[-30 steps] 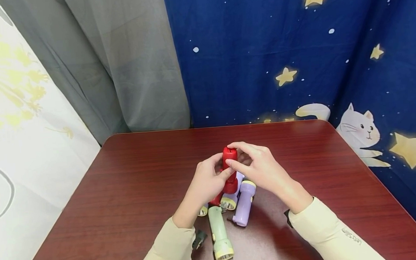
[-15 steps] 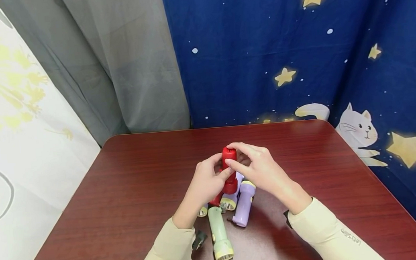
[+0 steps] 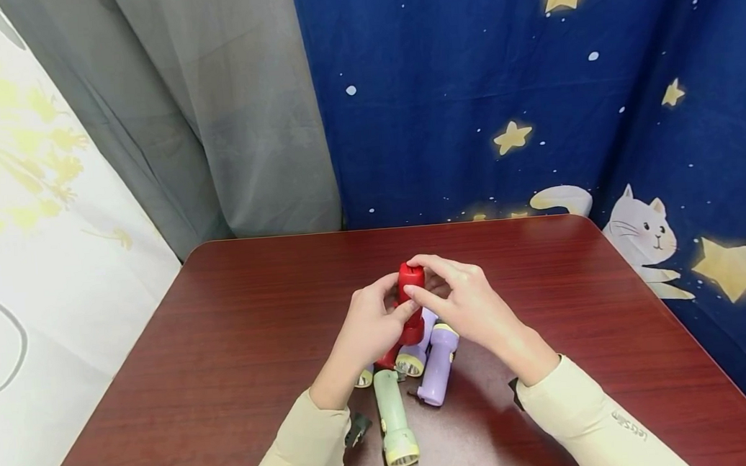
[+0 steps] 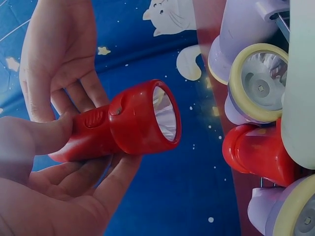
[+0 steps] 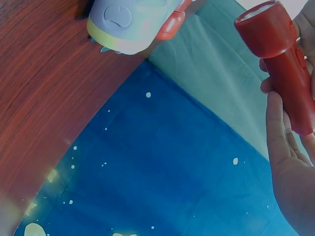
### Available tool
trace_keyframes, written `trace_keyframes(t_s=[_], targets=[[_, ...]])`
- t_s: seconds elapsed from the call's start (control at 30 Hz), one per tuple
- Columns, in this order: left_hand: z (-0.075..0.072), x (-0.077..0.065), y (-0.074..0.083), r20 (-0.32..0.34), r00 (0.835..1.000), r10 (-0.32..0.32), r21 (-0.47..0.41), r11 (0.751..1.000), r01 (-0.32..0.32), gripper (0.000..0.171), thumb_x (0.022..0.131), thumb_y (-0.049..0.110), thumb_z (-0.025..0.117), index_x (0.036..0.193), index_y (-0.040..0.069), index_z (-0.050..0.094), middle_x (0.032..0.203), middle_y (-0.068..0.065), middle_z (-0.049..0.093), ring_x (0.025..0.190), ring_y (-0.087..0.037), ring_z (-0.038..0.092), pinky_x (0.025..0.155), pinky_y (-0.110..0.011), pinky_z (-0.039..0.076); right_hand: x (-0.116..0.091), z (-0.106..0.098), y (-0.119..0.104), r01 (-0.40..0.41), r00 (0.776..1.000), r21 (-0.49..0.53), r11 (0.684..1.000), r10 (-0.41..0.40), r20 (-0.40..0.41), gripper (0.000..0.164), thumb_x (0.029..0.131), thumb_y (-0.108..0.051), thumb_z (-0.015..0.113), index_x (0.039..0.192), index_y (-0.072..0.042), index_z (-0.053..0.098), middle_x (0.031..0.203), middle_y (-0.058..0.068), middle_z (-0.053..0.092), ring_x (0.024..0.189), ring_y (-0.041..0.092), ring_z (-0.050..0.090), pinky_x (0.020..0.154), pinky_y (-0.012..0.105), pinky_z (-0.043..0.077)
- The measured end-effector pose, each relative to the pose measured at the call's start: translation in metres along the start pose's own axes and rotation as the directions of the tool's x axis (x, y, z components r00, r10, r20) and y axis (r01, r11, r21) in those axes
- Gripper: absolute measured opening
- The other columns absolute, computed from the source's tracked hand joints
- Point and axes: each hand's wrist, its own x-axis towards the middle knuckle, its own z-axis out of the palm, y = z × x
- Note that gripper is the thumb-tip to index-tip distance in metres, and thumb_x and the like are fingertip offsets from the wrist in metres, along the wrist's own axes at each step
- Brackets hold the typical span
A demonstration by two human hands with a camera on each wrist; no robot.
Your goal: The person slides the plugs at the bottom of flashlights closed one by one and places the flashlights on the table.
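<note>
A red flashlight (image 3: 410, 281) is held above the table between both hands, its lens end tilted down toward the near side in the head view. My left hand (image 3: 369, 323) grips its body; the left wrist view shows the thumb lying by the switch (image 4: 94, 118) and the fingers under the barrel. My right hand (image 3: 468, 295) holds the tail end between thumb and fingers. The lens (image 4: 165, 114) looks unlit. Below the hands lie a green flashlight (image 3: 394, 419), a purple flashlight (image 3: 438, 365), another purple flashlight (image 3: 414, 356) and a partly hidden red flashlight (image 3: 387, 359).
A further yellow-rimmed flashlight (image 3: 364, 378) is mostly covered by the left wrist. The dark red wooden table (image 3: 256, 328) has its far edge against a grey curtain (image 3: 260, 111) and a blue starry curtain (image 3: 442, 112). Dark straps (image 3: 357, 429) show at the cuffs.
</note>
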Motion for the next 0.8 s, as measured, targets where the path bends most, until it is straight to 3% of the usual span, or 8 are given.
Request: trace_keyframes(t_s=[0.3,0.57,0.8], targets=[[0.0002,-0.0005,0.0026,-0.014,1.0,-0.005,0.022,1.0,0.005,0.041,0.099,0.013,0.073,0.139,0.008,0.067,0.109,-0.009,0.079,0.083,-0.016,0.073,0.09,-0.043,0.064,-0.0001,0.0005,0.0002,0.013,1.0,0.011,1.0,-0.013,-0.01,0.037,0.094,-0.015,0.082,0.129,-0.012,0.069,0.109,0.004,0.08,0.09,0.014,0.078,0.082,0.03,0.066],[0.0003,-0.0001,0.0029,-0.023,1.0,0.0,0.024,1.0,0.001,0.039,0.099,0.013,0.073,0.137,0.008,0.068,0.104,-0.008,0.079,0.07,-0.013,0.067,0.084,-0.037,0.062,-0.0012,0.0019,-0.0001,0.137,0.989,-0.011,0.99,-0.138,-0.046,0.032,0.095,-0.01,0.081,0.123,-0.008,0.068,0.11,0.006,0.08,0.09,0.018,0.08,0.082,0.029,0.066],[0.0005,0.0003,0.002,-0.031,0.999,0.013,0.017,1.0,-0.012,0.038,0.099,0.012,0.073,0.136,0.008,0.069,0.105,-0.008,0.08,0.08,-0.017,0.071,0.086,-0.038,0.063,-0.0014,0.0021,0.0,0.14,0.989,-0.012,0.99,-0.14,-0.052,0.032,0.094,-0.01,0.082,0.122,-0.008,0.067,0.108,0.008,0.08,0.092,0.019,0.081,0.082,0.031,0.067]])
